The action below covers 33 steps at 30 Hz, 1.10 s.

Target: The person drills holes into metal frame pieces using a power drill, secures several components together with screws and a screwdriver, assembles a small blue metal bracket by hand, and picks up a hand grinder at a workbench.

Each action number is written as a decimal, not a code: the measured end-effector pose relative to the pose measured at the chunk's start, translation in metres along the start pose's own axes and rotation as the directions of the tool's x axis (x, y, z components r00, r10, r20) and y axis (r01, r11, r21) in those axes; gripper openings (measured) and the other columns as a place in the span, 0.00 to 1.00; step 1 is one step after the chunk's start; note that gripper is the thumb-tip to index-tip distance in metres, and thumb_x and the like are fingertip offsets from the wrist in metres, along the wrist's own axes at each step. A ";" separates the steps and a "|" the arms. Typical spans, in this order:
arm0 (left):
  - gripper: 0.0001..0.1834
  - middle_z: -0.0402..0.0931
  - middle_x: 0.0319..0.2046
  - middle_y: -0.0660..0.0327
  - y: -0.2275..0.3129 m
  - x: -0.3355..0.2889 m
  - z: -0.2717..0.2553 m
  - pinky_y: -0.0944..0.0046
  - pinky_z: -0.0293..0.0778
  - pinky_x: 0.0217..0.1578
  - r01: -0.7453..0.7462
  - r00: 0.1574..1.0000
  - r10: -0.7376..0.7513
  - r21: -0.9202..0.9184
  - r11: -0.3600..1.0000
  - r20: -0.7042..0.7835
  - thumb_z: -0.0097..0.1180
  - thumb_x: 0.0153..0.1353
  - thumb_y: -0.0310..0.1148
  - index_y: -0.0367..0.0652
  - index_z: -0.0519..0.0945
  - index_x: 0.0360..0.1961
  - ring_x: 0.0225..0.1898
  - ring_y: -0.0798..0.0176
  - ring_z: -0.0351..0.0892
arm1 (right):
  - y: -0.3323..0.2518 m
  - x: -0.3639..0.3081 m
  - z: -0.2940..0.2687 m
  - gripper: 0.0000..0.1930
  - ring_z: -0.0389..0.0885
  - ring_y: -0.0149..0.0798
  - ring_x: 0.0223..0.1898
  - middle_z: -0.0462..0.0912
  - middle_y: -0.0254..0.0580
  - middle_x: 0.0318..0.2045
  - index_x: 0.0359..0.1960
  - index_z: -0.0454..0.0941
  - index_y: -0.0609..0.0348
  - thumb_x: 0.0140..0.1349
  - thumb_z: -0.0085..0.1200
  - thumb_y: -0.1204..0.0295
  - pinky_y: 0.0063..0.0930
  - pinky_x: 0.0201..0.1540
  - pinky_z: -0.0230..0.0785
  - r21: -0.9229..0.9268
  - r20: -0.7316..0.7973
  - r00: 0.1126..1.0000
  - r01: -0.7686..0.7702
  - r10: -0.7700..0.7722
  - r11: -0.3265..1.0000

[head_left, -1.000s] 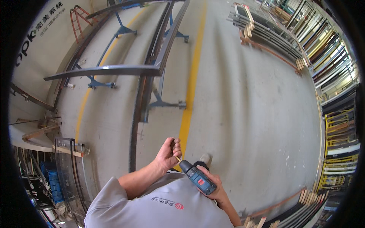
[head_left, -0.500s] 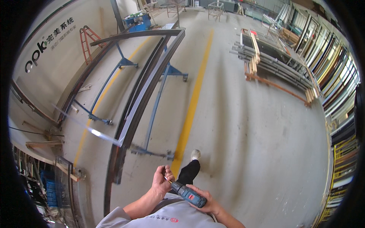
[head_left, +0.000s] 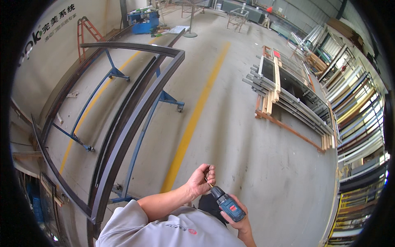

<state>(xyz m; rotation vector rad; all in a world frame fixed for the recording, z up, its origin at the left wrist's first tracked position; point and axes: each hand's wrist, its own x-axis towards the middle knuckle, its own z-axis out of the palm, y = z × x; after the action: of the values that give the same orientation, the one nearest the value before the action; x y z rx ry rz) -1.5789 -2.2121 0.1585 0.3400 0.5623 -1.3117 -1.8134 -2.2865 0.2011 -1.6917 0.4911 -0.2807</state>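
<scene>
Gripping the blue-and-black plastic cordless drill (head_left: 231, 208) at belly height, the right hand (head_left: 241, 216) is wrapped snugly round it. The drill's thin gold-coloured metal bit (head_left: 211, 185) points forward-left at the curled left hand (head_left: 201, 181), nearest the tip; can't tell if those fingers pinch it. Long dark-grey metal frame (head_left: 131, 117) lies left, near corner now way lower in view than half a second ago.
</scene>
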 end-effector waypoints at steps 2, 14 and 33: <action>0.12 0.68 0.22 0.66 0.031 0.058 0.024 0.69 0.64 0.23 -0.039 0.999 0.038 -0.030 0.999 -0.030 0.47 0.70 0.36 0.40 0.75 0.31 0.22 0.68 0.64 | 0.020 0.066 -0.026 0.33 0.85 0.33 0.43 0.86 0.43 0.43 0.64 0.69 0.67 0.54 0.65 0.80 0.30 0.50 0.78 0.116 -0.006 0.999 -0.050 0.051 0.992; 0.11 0.78 0.25 0.55 0.275 0.251 0.104 0.61 0.72 0.31 -0.638 0.509 0.769 0.431 0.638 -0.385 0.47 0.63 0.31 0.37 0.78 0.28 0.28 0.58 0.76 | -0.010 0.541 -0.194 0.34 0.82 0.31 0.45 0.85 0.41 0.44 0.62 0.73 0.67 0.50 0.70 0.75 0.28 0.53 0.74 -0.074 0.342 0.932 0.156 -0.122 0.985; 0.15 0.79 0.23 0.57 0.691 0.442 0.274 0.64 0.72 0.35 -0.268 -0.435 0.881 0.961 0.067 -0.183 0.53 0.62 0.33 0.31 0.82 0.29 0.29 0.67 0.75 | -0.049 1.153 -0.148 0.26 0.81 0.29 0.37 0.83 0.40 0.40 0.58 0.75 0.64 0.55 0.62 0.80 0.26 0.40 0.75 0.137 0.770 0.633 -0.292 0.084 0.946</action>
<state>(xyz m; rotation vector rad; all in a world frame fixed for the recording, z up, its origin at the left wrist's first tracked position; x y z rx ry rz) -0.7889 -2.5548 0.0802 1.8471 0.6728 0.5045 -0.8597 -2.9523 0.1745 -1.3300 -0.0150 0.5150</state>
